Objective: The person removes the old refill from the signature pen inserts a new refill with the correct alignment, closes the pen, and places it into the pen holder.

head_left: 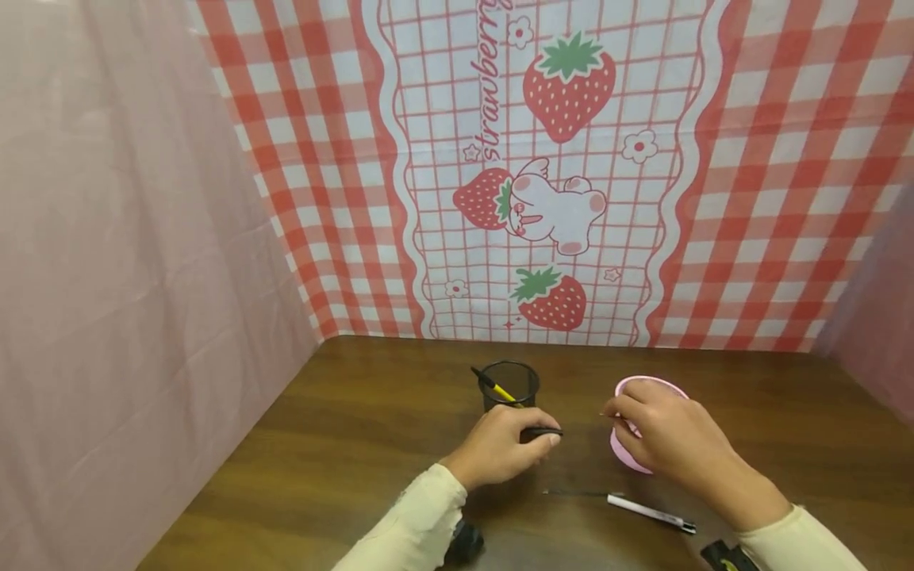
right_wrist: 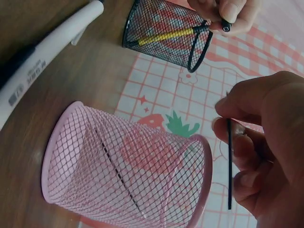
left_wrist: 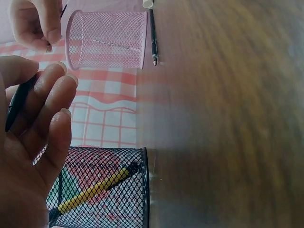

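Left grip (head_left: 503,444) pinches a black pen (left_wrist: 20,102), partly finger-hidden tbh; right grip (head_left: 674,424) pinches a skinny rod (right_wrist: 230,166) over the pink cup (right_wrist: 207,164).

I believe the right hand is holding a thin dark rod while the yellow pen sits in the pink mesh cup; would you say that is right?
Not quite, the cup is wrong: the yellow pen sits in the black mesh cup, as the head and left wrist views show. The right hand is indeed holding a thin dark rod.
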A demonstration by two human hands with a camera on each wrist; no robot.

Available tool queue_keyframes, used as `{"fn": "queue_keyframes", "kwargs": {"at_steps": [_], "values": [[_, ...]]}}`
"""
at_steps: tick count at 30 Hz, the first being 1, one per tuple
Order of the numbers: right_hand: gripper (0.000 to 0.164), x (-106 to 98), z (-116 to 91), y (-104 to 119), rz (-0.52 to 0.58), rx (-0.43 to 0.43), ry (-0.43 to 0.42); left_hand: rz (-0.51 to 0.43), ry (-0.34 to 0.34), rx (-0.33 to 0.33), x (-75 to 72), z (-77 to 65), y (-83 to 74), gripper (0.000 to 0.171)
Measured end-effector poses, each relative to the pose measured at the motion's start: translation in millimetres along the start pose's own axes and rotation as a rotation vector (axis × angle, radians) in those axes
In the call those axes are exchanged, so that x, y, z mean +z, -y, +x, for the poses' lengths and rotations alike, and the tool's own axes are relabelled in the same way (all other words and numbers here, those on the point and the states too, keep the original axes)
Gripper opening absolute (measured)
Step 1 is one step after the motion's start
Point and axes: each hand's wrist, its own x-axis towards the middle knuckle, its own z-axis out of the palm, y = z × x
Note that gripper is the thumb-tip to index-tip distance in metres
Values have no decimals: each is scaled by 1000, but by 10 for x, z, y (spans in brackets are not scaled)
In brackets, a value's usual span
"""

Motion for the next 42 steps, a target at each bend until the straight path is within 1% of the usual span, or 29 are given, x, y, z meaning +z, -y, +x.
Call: {"fn": "queue_keyframes", "kwargs": {"at_steps": [4,8,11,15,18,22,24,29,31,34,39,42], "values": [[14,42,1,30,27,-39,-2,-9,5,-5,-6,-9,1,17],[18,65,-20,100,53,-44,17,4,12,-5,9,-27,-3,19],[19,64,-17,146,56,-47,30,14,4,11,17,-21,-10,18],[20,71,6,160,59,-51,15,12,-9,27,13,-8,-8,16],[21,72,20,156,73,-61,8,17,-15,22,5,-4,-7,16],[19,78,8,163,94,-86,9,23,0,18,9,-13,-5,17],[19,84,1,167,101,-96,5,25,2,25,15,-16,-2,18],[16,97,17,146,135,-105,-15,40,-16,47,17,17,-3,16],[15,99,27,137,156,-116,-19,44,-15,52,16,32,-7,17],[15,104,23,154,176,-131,-22,48,-4,56,27,17,-10,17],[15,112,-7,215,184,-124,-19,73,-16,89,54,-18,-16,16],[13,113,-6,219,178,-114,-6,84,-19,105,53,1,-18,16]]}}
